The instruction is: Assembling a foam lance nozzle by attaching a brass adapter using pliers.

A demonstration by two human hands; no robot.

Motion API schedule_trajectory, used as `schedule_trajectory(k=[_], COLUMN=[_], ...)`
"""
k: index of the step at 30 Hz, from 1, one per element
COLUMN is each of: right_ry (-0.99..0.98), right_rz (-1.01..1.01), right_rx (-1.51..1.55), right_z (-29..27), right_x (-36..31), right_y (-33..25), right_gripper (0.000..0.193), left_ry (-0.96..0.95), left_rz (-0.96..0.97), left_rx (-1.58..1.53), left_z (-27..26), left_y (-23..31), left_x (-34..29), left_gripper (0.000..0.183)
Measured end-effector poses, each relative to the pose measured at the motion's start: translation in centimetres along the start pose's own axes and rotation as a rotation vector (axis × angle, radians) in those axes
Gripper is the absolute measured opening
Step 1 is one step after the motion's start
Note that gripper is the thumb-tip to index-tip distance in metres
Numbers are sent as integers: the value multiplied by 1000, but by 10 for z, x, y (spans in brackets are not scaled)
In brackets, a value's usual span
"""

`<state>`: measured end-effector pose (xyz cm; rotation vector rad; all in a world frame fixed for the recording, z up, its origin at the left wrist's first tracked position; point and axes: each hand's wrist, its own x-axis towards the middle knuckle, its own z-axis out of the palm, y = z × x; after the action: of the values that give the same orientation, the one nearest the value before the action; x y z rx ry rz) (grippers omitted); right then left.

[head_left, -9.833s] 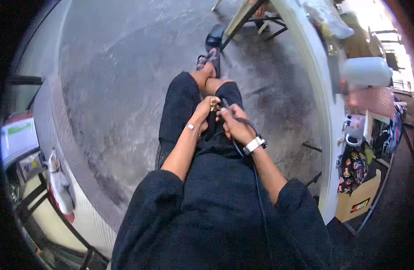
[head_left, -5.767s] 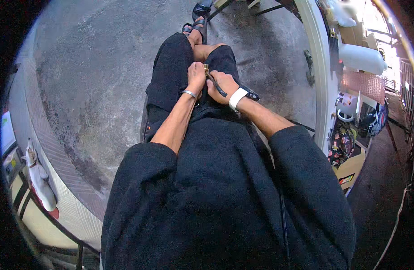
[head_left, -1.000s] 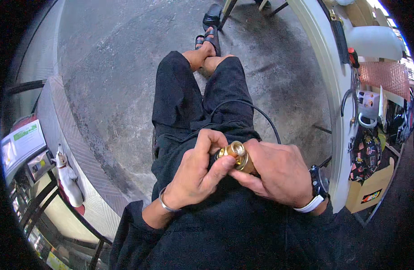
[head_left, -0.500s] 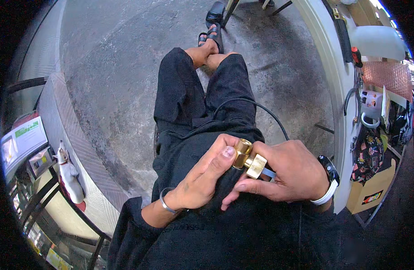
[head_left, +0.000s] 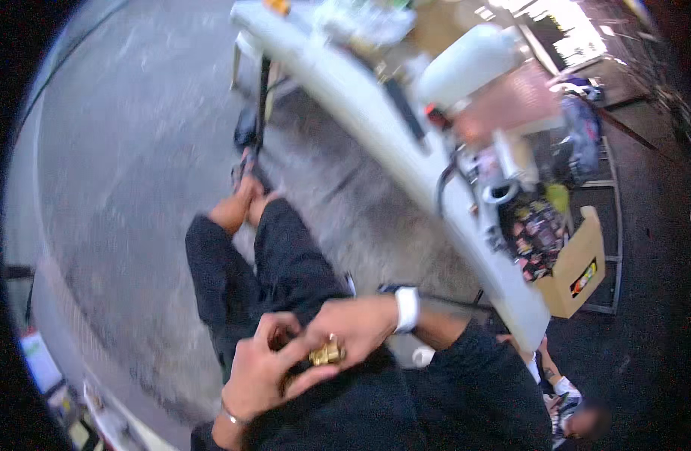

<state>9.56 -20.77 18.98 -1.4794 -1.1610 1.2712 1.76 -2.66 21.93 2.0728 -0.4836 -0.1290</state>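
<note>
My two hands are together over my lap, smeared a little by motion. A shiny brass pipe fitting (head_left: 328,352) sits between them, partly covered by fingers. My left hand (head_left: 263,368), a metal bangle at its wrist, is closed with thumb and fingers about the fitting's left side. From the right, my right hand (head_left: 358,325) is closed over the fitting's upper and right side; its wrist wears a white band (head_left: 407,310). Something dark shows between the left fingers, too blurred to name.
On the right, a long white table (head_left: 375,143) holds a white rounded container (head_left: 469,64), a tape roll (head_left: 500,191) and an open cardboard box (head_left: 575,270) at its end. Another person (head_left: 560,398) is at the lower right. A light surface with papers (head_left: 41,364) lies left.
The view has swung to the right, so more of the table and another person show. My hands have drawn closer together, covering more of the brass fitting.
</note>
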Motion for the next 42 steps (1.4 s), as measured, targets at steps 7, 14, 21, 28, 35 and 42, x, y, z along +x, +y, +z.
schedule_trajectory(k=[7,14,21,28,35,42], right_ry=[-99,-4,388,482,513,414], right_rz=[-57,-146,-211,-19,-240,-134], right_rx=[425,221,47,-659,68,-161], right_z=[51,58,81,97,91,6], right_x=[-6,-5,-6,-15,-13,-8], right_y=[28,29,48,6,13,-8], right_gripper=[36,41,36,20,30,33], left_ry=[-357,-596,-551,-505,-439,-220], left_rz=[256,354,361,306,114,-255], left_rx=[67,230,380,436,283,-152], left_z=[-5,-23,-22,-14,-6,-23], left_y=[-8,-2,2,13,7,-19], left_x=[12,12,22,1,-17,7], left_gripper=[41,40,35,46,45,35])
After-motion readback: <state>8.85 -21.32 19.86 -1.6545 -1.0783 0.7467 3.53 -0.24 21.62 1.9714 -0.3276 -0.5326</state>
